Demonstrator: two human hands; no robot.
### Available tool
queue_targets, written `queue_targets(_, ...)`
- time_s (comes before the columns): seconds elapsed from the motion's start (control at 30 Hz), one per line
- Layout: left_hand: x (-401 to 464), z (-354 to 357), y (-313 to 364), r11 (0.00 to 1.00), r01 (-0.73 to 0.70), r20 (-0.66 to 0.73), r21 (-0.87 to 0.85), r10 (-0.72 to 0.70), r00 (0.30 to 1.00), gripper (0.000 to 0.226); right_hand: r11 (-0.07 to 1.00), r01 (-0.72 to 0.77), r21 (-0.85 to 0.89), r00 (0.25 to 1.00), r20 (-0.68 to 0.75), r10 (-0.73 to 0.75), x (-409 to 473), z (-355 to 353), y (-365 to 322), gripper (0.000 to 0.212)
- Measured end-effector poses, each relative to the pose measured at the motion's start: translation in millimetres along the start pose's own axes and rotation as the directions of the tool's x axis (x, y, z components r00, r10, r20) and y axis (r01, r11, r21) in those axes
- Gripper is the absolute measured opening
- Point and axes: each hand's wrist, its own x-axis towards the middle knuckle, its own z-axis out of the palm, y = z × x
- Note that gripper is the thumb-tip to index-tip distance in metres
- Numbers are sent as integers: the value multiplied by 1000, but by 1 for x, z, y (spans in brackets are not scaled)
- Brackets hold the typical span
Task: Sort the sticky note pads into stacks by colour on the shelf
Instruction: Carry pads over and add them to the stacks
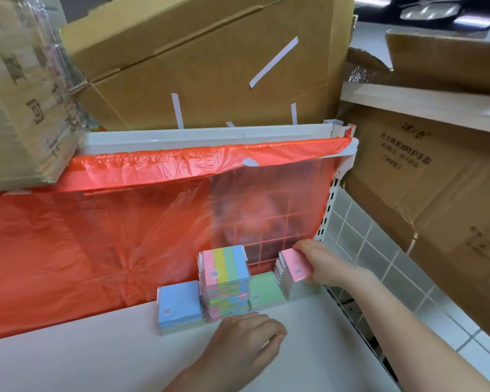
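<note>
A: How do the hands sit?

B: The right hand reaches in from the right, forearm stretched across the shelf's corner. Its fingers curl over the top pink pad, thumb side at the upper edge, gripping it where it leans tilted against the pink stack. The left hand lies low on the shelf, knuckles up, fingers curled loosely under; it holds nothing that I can see.

A: What surrounds them?

B: A red plastic sheet hangs behind the pads, taped to the white rail above. Through it shows a wire grid. Cardboard boxes crowd the rail overhead, and another box juts in on the right, above the tiled wall. The wire grid and the sheet close off the back, so the pads are pushed up against them.

A: And the pads themselves?

B: In a row at the back of the shelf. A blue stack stands furthest left, a tall striped stack touches it, a low green stack comes next, and the pink stack ends the row at the right. The left hand rests just in front of the striped stack, close to its base; whether it touches, I cannot tell. The right hand is on the pink pad, well above the shelf surface.
</note>
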Motion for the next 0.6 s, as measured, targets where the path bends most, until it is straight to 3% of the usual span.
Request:
queue_targets(0.2, 46, 23, 10, 927, 373, 106, -39, -367, 924, 27, 998, 22, 63, 998, 54, -26, -1, 5, 3, 52)
queue_targets(0.37, 82, 41, 3, 836, 535, 146, 124, -548, 823, 24, 990, 9, 142, 1000, -25, -6, -3, 19, 8, 58)
queue_targets(0.5, 102, 57, -5, 754, 651, 152, 90, -656, 739, 25, 966, -35, 257, 989, -131, 71, -13, 27, 14, 61)
queue_targets(0.6, 111, 67, -11, 692, 719, 188, 62, -716, 673, 39, 924, -119, 363, 960, -196, 201, -24, 40, 18, 62)
